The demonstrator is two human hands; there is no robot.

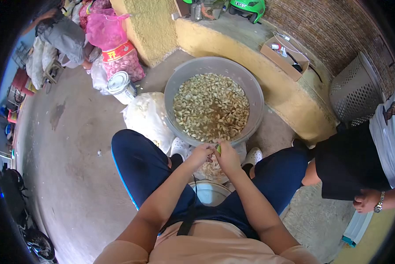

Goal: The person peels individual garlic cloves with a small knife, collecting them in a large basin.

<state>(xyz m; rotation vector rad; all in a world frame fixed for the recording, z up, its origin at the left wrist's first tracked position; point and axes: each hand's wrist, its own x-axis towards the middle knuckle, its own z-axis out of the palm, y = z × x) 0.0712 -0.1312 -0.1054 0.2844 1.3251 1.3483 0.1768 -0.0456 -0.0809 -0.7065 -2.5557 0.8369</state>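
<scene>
A large grey basin (215, 64) holds many pale cloves (213, 103), which look like garlic, in brownish water. At its near rim my two hands meet with the fingers close together. My right hand (229, 159) is closed around a small green object (219, 149), possibly a knife handle. My left hand (201, 157) is closed in a pinch against it; whatever lies between its fingertips is too small to make out. Below the hands, between my shoes, lies a clear plastic bag (210, 172) with pale peelings or cloves in it.
A white plastic bag (148, 116) and a lidded tin (121, 86) stand left of the basin, near pink mesh sacks (122, 66). Behind it runs a yellow ledge (246, 57) with a cardboard box (285, 57). Another person's hand (367, 201) is at right.
</scene>
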